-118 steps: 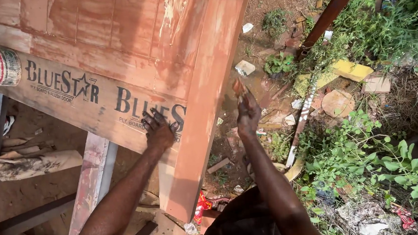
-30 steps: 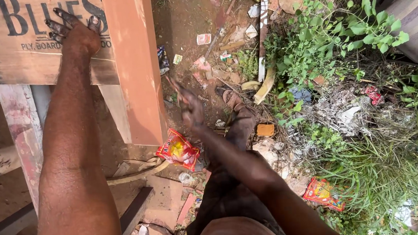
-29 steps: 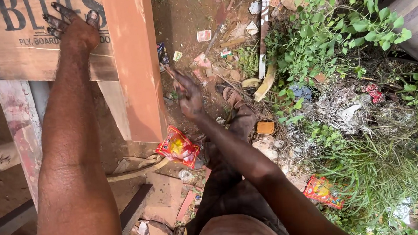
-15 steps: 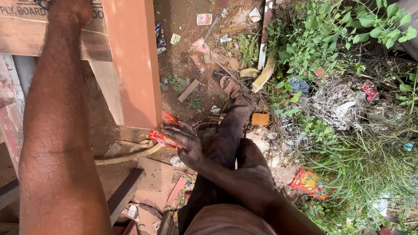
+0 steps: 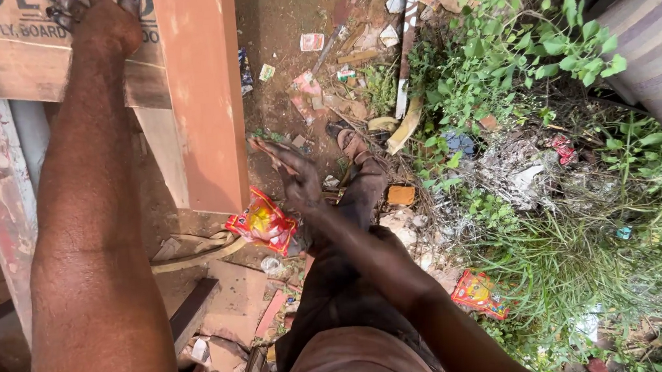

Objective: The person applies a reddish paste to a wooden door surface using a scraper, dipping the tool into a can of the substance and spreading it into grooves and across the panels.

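The right hand (image 5: 293,174) pinches a small thin reddish piece (image 5: 261,146) between its fingers. What the piece is, I cannot tell, because it is small and blurry. It sits in the middle of the view, just to the right of the orange-red wooden post (image 5: 201,94) and close to its side, but I cannot tell if they touch.

The left hand (image 5: 103,24) is far away at the top left. It lies flat on the brown plywood board (image 5: 9,64), fingers spread, and its fingertips go out of the top of the view. The fingers look dark and stained. The board sits right against the left side of the post.

On the ground just below the end of the post lies a red and yellow wrapper (image 5: 263,222). The person's foot in a sandal (image 5: 350,145) stands on the dirt to the right of the right hand. Another red and yellow wrapper (image 5: 478,292) lies nearer, in the grass on the right. Green plants (image 5: 522,52) and bits of litter fill the right side. A striped grey thing (image 5: 647,36) shows in the far right corner.
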